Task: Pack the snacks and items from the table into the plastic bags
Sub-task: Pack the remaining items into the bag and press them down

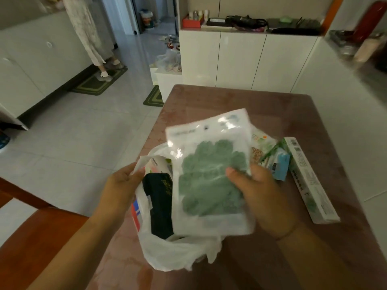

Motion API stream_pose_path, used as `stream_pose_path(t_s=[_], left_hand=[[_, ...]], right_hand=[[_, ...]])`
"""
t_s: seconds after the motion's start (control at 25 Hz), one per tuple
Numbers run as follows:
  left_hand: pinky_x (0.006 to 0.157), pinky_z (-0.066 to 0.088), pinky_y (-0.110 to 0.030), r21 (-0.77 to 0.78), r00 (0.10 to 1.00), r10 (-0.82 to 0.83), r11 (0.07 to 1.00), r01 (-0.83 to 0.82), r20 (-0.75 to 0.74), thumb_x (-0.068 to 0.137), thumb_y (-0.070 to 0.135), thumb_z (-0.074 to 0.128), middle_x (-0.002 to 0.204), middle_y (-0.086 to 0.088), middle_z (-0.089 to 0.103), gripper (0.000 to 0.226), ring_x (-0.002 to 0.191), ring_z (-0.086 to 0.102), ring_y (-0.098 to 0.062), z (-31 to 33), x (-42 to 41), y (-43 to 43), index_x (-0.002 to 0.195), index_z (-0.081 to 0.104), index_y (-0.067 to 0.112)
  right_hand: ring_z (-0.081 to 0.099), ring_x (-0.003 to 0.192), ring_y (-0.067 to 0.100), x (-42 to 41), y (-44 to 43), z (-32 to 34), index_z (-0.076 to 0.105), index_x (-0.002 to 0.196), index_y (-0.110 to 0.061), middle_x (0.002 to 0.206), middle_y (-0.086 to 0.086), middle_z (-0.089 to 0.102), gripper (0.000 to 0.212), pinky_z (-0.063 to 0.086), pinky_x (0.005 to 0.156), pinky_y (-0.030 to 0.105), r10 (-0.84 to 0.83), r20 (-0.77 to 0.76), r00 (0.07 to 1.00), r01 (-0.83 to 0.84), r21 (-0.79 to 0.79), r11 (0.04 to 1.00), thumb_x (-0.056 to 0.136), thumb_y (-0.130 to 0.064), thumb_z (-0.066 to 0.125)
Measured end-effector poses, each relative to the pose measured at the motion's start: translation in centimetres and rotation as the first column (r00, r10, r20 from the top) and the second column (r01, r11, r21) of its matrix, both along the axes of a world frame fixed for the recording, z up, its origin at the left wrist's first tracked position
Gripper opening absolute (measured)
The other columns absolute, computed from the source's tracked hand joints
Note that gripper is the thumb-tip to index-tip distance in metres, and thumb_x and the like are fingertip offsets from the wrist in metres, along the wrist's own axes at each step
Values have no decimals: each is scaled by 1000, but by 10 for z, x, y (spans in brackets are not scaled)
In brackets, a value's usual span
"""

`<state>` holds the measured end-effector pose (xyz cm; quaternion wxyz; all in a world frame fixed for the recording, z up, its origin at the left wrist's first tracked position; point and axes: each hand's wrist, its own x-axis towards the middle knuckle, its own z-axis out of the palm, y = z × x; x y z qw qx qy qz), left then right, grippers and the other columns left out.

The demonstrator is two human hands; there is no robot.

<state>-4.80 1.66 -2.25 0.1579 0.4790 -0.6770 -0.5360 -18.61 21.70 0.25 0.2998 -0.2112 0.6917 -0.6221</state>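
Both forearms enter from the bottom edge, the hands meeting over the near part of the mauve patterned tabletop (272, 114). Left hand (121, 185) pinches the rim of the thin white plastic bag (178, 254) and lifts it, probably to keep the mouth gaping. Right hand (259, 191) grips the clear flat pouch with a green textured item inside (211, 174), thumb on its front face, fingers hidden behind; the pouch is tilted, lower edge already at the bag's mouth, seemingly being fed in. Inside the bag: a dark rectangular packet with gold lettering (159, 204), and against the bag's left wall something red and blue, identity unclear. Not yet packed, on the tabletop just right of the right hand: a small light-blue packet (280, 166), a pale snack wrapper with green print (261, 147) partly hidden behind the pouch, and, farther right, a long white and green carton (310, 181) lying flat. Frame is motion-blurred; print unreadable.
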Motion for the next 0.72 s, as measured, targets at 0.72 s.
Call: stream_pose_path(t_s=[0.72], left_hand=[[61,56,-31,11,996,-70,998,69,47,95,28,49,95,0,70,31,78,69,-22,-4,2,-12,124,59,22]], right_hand=[[62,93,30,-40,-118,-81,59,101,-3,97,13,64,28,50,75,33,132,-293,947,28,484,875,86,-26,58]])
